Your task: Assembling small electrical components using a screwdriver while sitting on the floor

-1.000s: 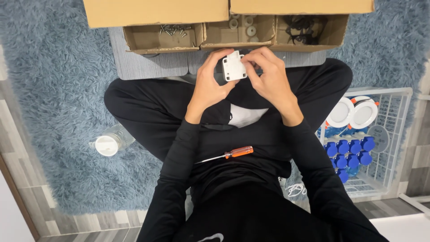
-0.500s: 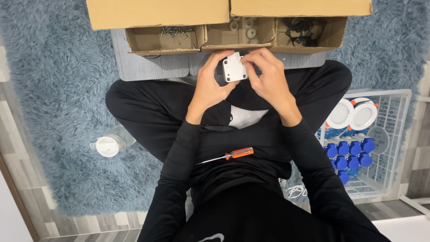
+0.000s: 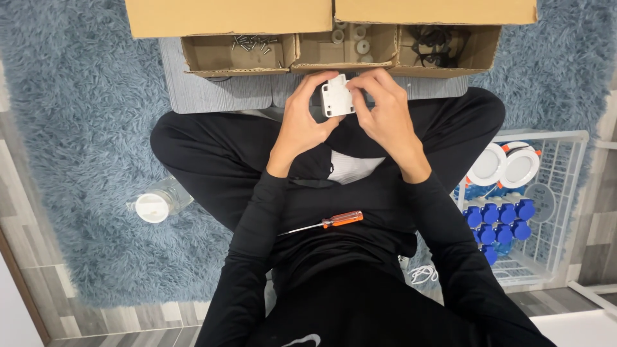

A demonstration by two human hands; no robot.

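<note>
White plastic box (image 3: 337,99), small and squarish, is held between both hands just in front of the cardboard trays (image 3: 340,50), above the crossed legs. Left hand (image 3: 301,122) is closed on its left edge, right hand (image 3: 384,109) is closed on its right edge with fingers curled over the top; neither hand is nearer. No clear long axis, flat face is turned up to the camera. Orange-handled screwdriver (image 3: 324,224) is left lying on the lap, well apart, handle toward the right arm. Shaggy blue rug (image 3: 83,115) is underneath; white wire basket (image 3: 546,193) with blue caps is seen right, plastic bottle (image 3: 157,202) left
</note>
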